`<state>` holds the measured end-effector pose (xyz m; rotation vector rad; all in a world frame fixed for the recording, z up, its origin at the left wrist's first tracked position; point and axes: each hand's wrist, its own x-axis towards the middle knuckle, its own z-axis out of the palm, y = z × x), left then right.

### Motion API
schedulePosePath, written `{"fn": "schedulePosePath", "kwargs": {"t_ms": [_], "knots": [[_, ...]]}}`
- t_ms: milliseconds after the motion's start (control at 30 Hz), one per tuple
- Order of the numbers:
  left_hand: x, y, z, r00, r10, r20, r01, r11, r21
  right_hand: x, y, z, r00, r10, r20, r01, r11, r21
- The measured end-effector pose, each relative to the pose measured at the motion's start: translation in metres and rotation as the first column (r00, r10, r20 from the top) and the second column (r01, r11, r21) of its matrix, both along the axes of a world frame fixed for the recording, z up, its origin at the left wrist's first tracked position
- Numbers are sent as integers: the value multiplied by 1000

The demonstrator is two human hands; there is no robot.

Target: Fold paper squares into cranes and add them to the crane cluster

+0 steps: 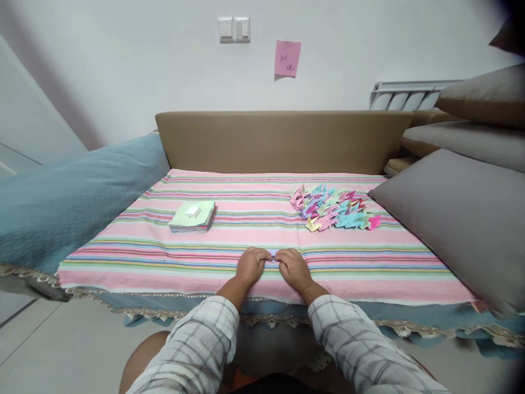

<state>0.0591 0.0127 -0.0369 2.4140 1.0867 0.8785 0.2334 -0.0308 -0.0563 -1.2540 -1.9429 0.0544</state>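
Left hand (pixel 253 264) and right hand (pixel 292 266), both in checked grey-and-white shirt sleeves (pixel 205 345), side by side near the front edge of the bed, resting on a pink striped woven cloth (pixel 369 262). Fingers of both curled down, fingertips meeting over a small light-blue piece of paper (pixel 273 254), only a sliver of it visible between the two hands. Each grip closed on that paper, pinching it from its own side and pressing it against the cloth; shape of the paper mostly hidden by the knuckles.

Further back to the left, well apart from the hands, a flat stack of square coloured paper sheets (pixel 192 217) with a pale green sheet on top and a small white rectangular block (pixel 192 210) lying on it. Back to the right, a loose heap of folded paper cranes in pink, blue, purple and yellow (pixel 334 208), close to a large grey cushion (pixel 455 219). A teal blanket (pixel 61 202) bunched along the left side. Behind the cloth, a tan padded backrest (pixel 283 139). On the white wall above, a pink sticky note (pixel 287 58) with handwriting too small to read, and a double white light switch (pixel 233 29).
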Motion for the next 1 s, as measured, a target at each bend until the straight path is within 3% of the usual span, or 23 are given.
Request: {"fn": "schedulePosePath", "kwargs": {"t_ms": [167, 467, 700, 1000], "knots": [[-3, 1, -2, 999, -40, -13, 41, 997, 70, 1, 1, 1, 999, 22, -48, -21, 1000, 14], [-2, 0, 1, 998, -44, -45, 48, 995, 87, 1, 3, 5, 1000, 12, 12, -12, 999, -33], [2, -5, 3, 999, 26, -39, -22, 995, 93, -1, 6, 6, 998, -7, -57, 3, 998, -68], [9, -5, 4, 986, 156, -63, -156, 988, 1, -10, 13, 6, 987, -137, -80, 124, 982, -145]]}}
